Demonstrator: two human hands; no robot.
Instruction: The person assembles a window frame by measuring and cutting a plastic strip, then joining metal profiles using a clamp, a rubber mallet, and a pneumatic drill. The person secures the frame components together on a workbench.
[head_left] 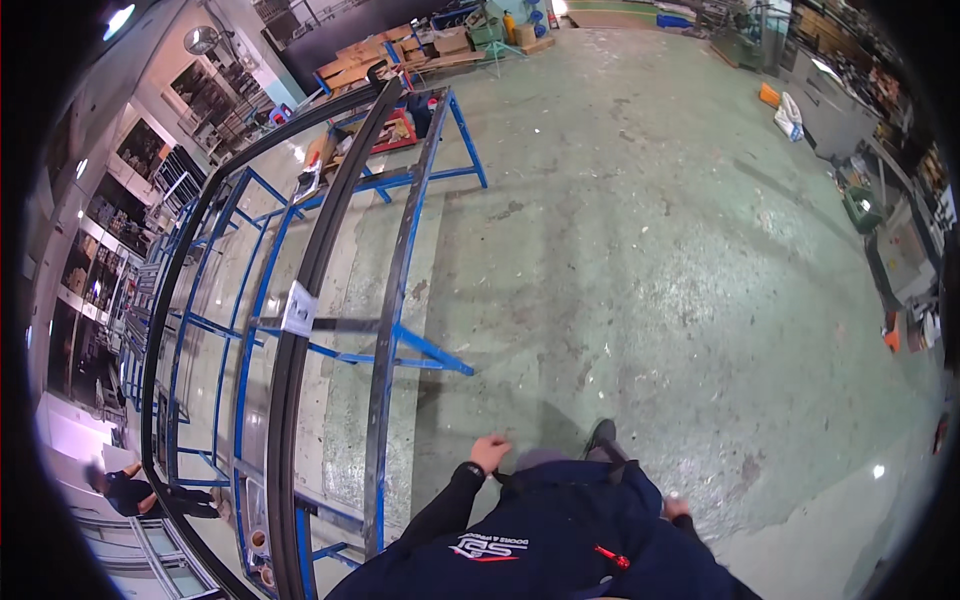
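Observation:
My left hand hangs beside my left thigh with its fingers loosely curled, and nothing shows in it. It is nearest to the blue steel work stand, apart from it. My right hand is low by my right side, mostly hidden by my dark jacket, so its fingers cannot be made out. On the stands to my left lies a large dark frame of long black profiles. A white paper sheet is attached to its near profile.
A person in dark clothes stands beyond the frame at far left. Blue stand legs jut onto the green floor. A red tray sits under the frame's far end. Machines and a white sack line the right side.

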